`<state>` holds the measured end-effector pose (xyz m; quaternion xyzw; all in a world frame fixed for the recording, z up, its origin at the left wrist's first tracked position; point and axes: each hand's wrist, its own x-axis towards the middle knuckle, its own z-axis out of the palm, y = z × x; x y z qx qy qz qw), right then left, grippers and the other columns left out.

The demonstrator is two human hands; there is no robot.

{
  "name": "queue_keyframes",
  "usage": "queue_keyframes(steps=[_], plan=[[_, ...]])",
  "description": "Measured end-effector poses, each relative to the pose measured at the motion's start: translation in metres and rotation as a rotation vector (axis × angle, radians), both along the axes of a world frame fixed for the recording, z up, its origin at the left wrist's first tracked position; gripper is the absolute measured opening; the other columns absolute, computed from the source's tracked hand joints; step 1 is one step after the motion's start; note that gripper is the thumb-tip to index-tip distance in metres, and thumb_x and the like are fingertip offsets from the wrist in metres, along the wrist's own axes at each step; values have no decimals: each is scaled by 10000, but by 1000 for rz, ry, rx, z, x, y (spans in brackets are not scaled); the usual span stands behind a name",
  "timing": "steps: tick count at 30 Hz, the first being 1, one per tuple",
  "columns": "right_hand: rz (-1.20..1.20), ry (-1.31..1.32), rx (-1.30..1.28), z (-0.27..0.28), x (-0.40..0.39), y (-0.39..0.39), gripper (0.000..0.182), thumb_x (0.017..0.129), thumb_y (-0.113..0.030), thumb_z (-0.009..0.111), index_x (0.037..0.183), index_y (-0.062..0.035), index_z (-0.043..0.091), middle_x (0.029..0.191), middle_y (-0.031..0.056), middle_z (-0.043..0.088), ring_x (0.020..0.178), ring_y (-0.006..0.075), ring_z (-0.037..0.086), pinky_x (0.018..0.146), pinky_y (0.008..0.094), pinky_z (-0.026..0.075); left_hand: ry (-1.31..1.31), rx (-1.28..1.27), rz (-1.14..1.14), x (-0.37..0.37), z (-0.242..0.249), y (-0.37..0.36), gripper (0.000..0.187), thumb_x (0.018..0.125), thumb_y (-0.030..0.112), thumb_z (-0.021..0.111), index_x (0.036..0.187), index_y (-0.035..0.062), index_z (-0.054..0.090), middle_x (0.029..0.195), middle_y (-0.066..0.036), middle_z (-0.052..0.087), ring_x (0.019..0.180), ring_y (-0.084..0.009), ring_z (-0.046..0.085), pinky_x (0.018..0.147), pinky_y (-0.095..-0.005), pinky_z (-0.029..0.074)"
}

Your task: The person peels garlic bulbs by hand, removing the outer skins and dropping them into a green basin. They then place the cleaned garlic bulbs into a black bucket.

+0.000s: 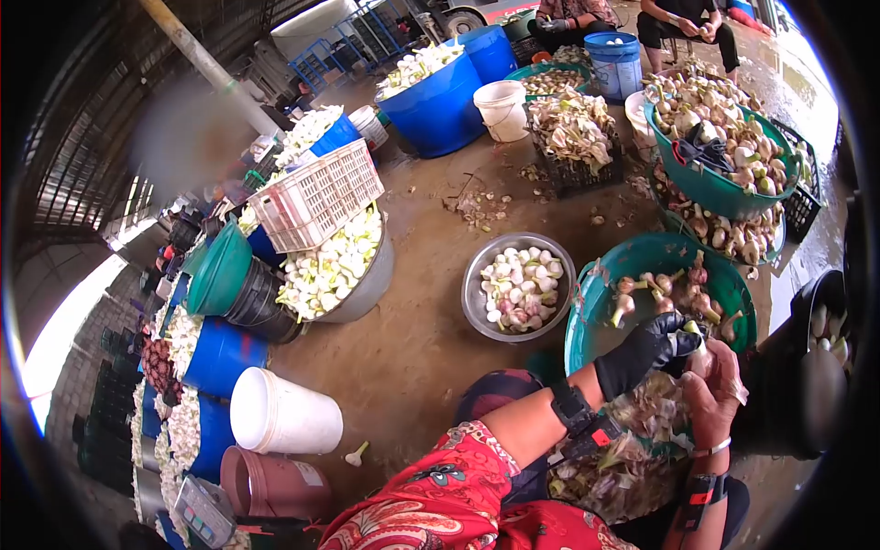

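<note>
My left hand, in a black glove, is closed around the stem end of a garlic bulb. On the same bulb are the closed fingers of my bare right hand, which wears a bracelet at the wrist. A pale strip of garlic skin sticks out past the right hand. Both hands are over the near rim of a green tub, where several unpeeled garlic bulbs lie. Loose papery peelings are heaped below my hands.
A steel bowl of peeled garlic stands left of the tub. Farther right, a green basin is piled with unpeeled garlic. A dark bucket is by my right arm. White bucket and blue tub stand left and behind. Two people sit at the back.
</note>
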<state>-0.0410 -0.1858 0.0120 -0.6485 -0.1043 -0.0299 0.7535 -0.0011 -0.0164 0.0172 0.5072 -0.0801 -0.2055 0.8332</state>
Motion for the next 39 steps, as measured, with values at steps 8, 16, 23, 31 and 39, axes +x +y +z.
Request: queue_keyframes(steps=[8, 16, 23, 31, 39], plan=[[14, 283, 265, 1, 6, -4, 461, 839, -117, 660, 1257, 19, 521, 919, 40, 596, 771, 103, 548, 713, 219, 455, -37, 86, -45, -1, 3, 7, 225, 910, 177, 639, 1094, 48, 627, 922, -6, 643, 779, -86, 614, 690, -255, 532], [59, 114, 124, -11, 6, -3, 494, 877, -84, 615, 1333, 28, 461, 1161, 83, 570, 967, 142, 573, 844, 263, 479, 2, 196, 30, 0, 0, 7, 191, 896, 167, 644, 1046, 50, 625, 849, -14, 637, 702, -91, 603, 636, -250, 512], [64, 267, 329, -11, 4, 3, 426, 969, -212, 487, 1325, 21, 460, 1028, 86, 600, 835, 139, 586, 672, 239, 479, -87, 308, 59, 0, -3, 6, 118, 858, 81, 649, 969, 43, 643, 798, -7, 627, 658, -74, 568, 590, -242, 468], [705, 1002, 743, -36, 5, -32, 586, 875, -546, 500, 1155, -35, 566, 868, 257, 649, 605, 316, 610, 459, 327, 433, -812, 818, 202, -7, -21, -11, 168, 749, 55, 630, 917, 45, 633, 842, -144, 617, 782, -277, 627, 703, -355, 477], [327, 600, 645, -12, 6, -31, 259, 894, -155, 558, 1126, -39, 543, 955, 129, 640, 803, 234, 638, 633, 360, 520, 10, 153, -96, -18, 7, 5, 306, 891, 102, 593, 1175, -7, 565, 898, -26, 620, 745, -108, 584, 699, -263, 488]])
